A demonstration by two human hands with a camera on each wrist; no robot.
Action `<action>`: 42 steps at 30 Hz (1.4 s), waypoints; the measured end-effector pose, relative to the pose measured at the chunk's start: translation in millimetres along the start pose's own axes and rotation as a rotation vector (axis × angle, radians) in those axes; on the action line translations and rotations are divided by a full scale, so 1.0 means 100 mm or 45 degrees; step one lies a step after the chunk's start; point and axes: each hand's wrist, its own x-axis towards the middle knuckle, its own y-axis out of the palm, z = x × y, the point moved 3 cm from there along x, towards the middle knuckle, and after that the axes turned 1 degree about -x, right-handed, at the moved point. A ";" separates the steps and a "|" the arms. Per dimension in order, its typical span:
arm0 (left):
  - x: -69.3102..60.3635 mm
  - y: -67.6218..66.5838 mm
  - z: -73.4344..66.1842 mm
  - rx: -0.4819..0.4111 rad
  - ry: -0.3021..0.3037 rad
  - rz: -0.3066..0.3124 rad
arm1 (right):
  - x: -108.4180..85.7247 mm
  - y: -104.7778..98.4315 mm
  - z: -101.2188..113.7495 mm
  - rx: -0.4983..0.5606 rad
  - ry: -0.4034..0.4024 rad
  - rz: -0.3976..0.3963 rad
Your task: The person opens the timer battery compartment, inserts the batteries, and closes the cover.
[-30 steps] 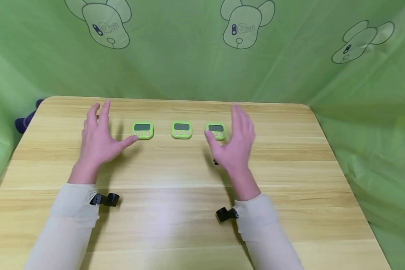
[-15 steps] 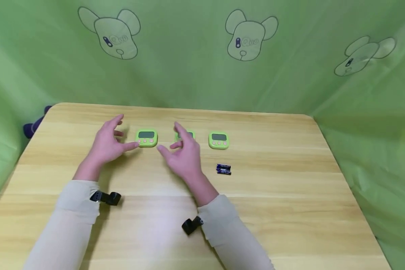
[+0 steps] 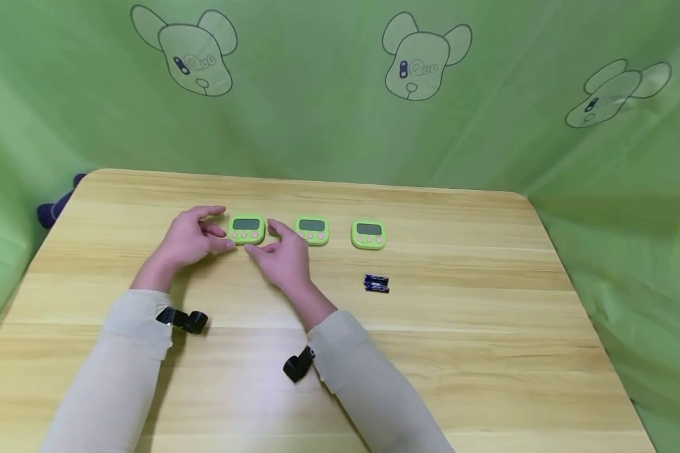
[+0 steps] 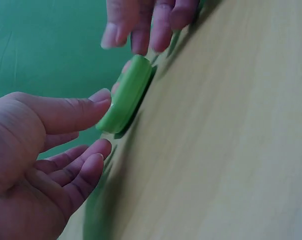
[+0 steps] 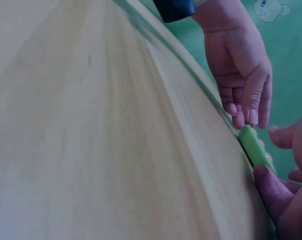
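Observation:
Three light-green digital timers with grey screens and pink buttons lie in a row on the table. At the row's left end, the left timer point(image 3: 246, 229) is flanked by both hands. My left hand point(image 3: 188, 239) is at its left side, thumb by the near left corner and fingers spread and bent. My right hand point(image 3: 286, 259) is at its right side, thumb below the near edge. In the left wrist view the timer point(image 4: 127, 95) lies between the two hands; firm contact cannot be made out. The right hand partly covers the middle timer point(image 3: 313, 229).
To the right is the third timer point(image 3: 368, 234). Several dark-blue batteries point(image 3: 376, 284) lie together below it. The wooden table point(image 3: 487, 302) ends at a green curtain point(image 3: 317, 138) behind. A purple object point(image 3: 55, 207) shows past the left edge.
My right hand has moved left, from the right timer past the middle one to the left timer, uncovering the batteries. The left hand's fingers have lowered and bent inward toward the left timer.

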 end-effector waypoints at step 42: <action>-0.41 0.40 0.17 -0.112 0.236 -0.234 | -0.32 -0.09 -0.17 0.172 -0.134 -0.043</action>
